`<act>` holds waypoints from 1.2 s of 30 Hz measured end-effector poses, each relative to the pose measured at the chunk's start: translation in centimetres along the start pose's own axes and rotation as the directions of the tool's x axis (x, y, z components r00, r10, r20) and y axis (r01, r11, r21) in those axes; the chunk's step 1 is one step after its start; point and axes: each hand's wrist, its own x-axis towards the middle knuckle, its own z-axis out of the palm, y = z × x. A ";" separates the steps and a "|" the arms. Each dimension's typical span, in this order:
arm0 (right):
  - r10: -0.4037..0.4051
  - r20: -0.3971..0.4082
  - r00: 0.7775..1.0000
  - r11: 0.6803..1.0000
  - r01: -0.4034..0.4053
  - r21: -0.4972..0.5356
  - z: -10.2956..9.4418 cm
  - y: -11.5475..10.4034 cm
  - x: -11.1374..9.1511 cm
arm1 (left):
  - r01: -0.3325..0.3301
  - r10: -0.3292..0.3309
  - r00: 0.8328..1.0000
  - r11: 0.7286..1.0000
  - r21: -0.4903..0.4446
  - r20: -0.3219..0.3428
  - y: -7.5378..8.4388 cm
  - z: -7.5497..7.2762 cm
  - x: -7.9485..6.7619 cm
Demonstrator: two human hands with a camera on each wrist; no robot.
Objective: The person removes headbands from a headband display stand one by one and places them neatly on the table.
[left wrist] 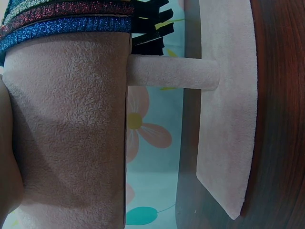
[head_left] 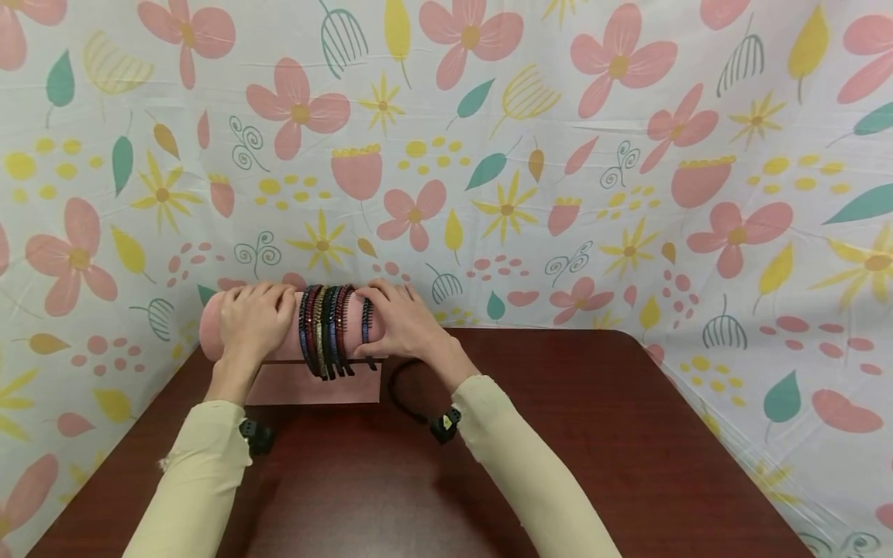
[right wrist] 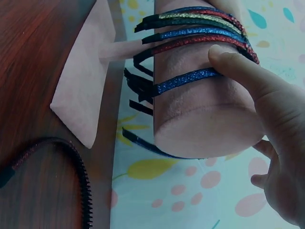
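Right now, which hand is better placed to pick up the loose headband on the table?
Probably the right hand: the loose headband lies nearest it, though it would first have to release the blue headband. The left hand is farther off, gripping the left part of the pink roll.

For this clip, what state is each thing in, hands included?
Pink roll: horizontal, raised above its base
Base: flat on the table
Grouped headbands: around the roll, ends hanging below
Lone blue headband: on the roll, apart from the group
Loose headband: lying on the table
Left hand: gripping the roll
Right hand: thumb on the lone blue headband
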 end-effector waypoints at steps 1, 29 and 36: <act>0.003 0.001 1.000 1.000 -0.003 -0.006 0.0 0.1 -0.1 | 0.001 -0.001 1.000 1.000 0.000 0.000 0.0 0.0 0.0; 0.049 -0.068 0.996 0.989 -0.039 0.142 -0.3 2.0 -2.8 | 0.005 -0.005 1.000 1.000 -0.009 -0.025 0.0 0.1 0.2; 0.094 -0.068 0.993 0.981 -0.080 0.177 -0.3 2.6 -3.5 | -0.003 0.003 1.000 1.000 -0.002 -0.010 0.0 0.0 0.0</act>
